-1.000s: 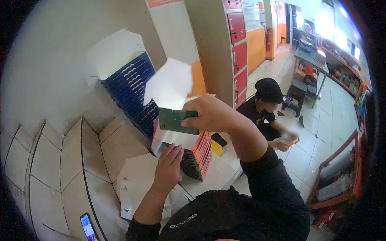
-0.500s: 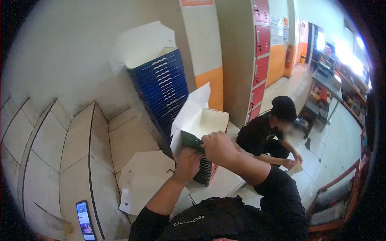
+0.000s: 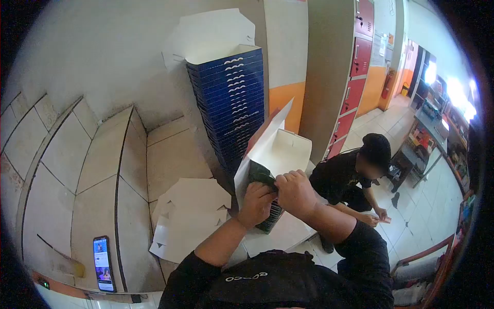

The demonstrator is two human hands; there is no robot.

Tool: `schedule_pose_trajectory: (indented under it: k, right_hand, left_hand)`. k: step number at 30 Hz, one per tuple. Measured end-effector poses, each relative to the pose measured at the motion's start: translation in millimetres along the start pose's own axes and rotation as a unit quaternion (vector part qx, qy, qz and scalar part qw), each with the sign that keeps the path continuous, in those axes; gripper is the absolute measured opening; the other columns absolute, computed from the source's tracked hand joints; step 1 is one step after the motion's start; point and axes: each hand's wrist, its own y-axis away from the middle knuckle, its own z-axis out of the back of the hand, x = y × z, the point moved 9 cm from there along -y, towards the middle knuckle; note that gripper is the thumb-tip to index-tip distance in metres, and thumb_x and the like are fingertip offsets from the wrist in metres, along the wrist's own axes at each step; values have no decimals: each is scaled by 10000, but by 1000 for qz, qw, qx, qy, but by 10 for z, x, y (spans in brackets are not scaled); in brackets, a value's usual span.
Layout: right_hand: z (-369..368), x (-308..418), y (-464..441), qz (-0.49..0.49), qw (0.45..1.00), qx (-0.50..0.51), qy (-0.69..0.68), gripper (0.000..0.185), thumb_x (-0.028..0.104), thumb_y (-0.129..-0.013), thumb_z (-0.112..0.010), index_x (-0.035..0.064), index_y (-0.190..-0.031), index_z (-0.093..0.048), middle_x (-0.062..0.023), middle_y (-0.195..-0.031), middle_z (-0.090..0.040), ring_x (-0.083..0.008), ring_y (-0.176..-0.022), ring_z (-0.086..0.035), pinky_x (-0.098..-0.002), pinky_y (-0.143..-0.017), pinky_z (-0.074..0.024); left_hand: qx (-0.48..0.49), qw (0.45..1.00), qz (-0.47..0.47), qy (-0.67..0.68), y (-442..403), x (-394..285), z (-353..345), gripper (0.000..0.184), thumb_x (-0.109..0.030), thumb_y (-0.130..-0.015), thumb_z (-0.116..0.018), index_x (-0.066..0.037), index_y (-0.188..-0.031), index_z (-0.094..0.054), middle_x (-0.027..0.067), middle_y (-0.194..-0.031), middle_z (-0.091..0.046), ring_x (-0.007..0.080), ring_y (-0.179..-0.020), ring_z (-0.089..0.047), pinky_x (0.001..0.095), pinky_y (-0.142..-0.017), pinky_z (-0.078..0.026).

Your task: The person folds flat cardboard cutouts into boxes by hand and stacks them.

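In front of my chest, my left hand (image 3: 256, 203) and my right hand (image 3: 297, 191) are closed on a dark green sheet (image 3: 261, 172), with the fingers of both hands close together. The sheet lies at the near end of an open white-lined carton (image 3: 290, 147), whose lid flap stands up on the left. Below my hands shows a stack with fine dark stripes (image 3: 268, 222); its upper part is hidden by my hands. Flat white cardboard pieces (image 3: 193, 216) lie to the left of my left hand.
A tall stack of blue boxes (image 3: 231, 110) stands by the wall, the top one open. A phone (image 3: 104, 262) with a lit screen lies on the tiled ledge (image 3: 98, 206). To my right, a person in black (image 3: 334, 177) crouches, holding a small piece. Red lockers (image 3: 354, 98) stand behind.
The view has shifted, so the boxes and hands appear further right. Both hands stay on the green sheet, and the carton's flap stands more edge-on. The crouching person's hands have moved slightly.
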Motion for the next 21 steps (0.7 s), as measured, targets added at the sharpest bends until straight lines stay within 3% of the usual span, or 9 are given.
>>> schedule_pose_trajectory:
  k: [4,7,13,21]
  right_hand:
    - [-50,-10,26,-1,999,33,11,74,114,-697,-506,58,-745,-505,-98,-694,-563,-270,-714,-566,-391,-677,-413]
    - [1,-54,24,-20,995,90,27,71,111,-713,-503,63,-766,-510,-90,-695,-568,-267,-722,-576,-390,-672,-419]
    - [41,-29,-3,-21,995,90,45,57,124,-739,-507,81,-761,-536,-79,-684,-582,-263,-698,-592,-388,-664,-431]
    - [-161,53,-49,-1,982,182,52,119,149,-769,-499,70,-739,-582,-117,-710,-622,-274,-690,-626,-409,-633,-469]
  left_hand:
    - [53,999,-3,-1,-70,-23,3,209,-21,-633,-607,-61,-838,-603,77,-842,-571,268,-823,-530,405,-750,-405]
    - [160,984,55,-63,-127,186,-10,180,-61,-663,-630,-68,-840,-593,78,-858,-562,281,-866,-536,412,-768,-403]
    - [104,981,52,-152,-199,159,166,191,-123,-689,-661,-88,-857,-577,63,-850,-548,296,-938,-537,428,-797,-396]
    - [72,993,31,-90,-126,208,159,175,-22,-625,-653,-53,-778,-575,64,-873,-551,281,-878,-538,377,-747,-440]
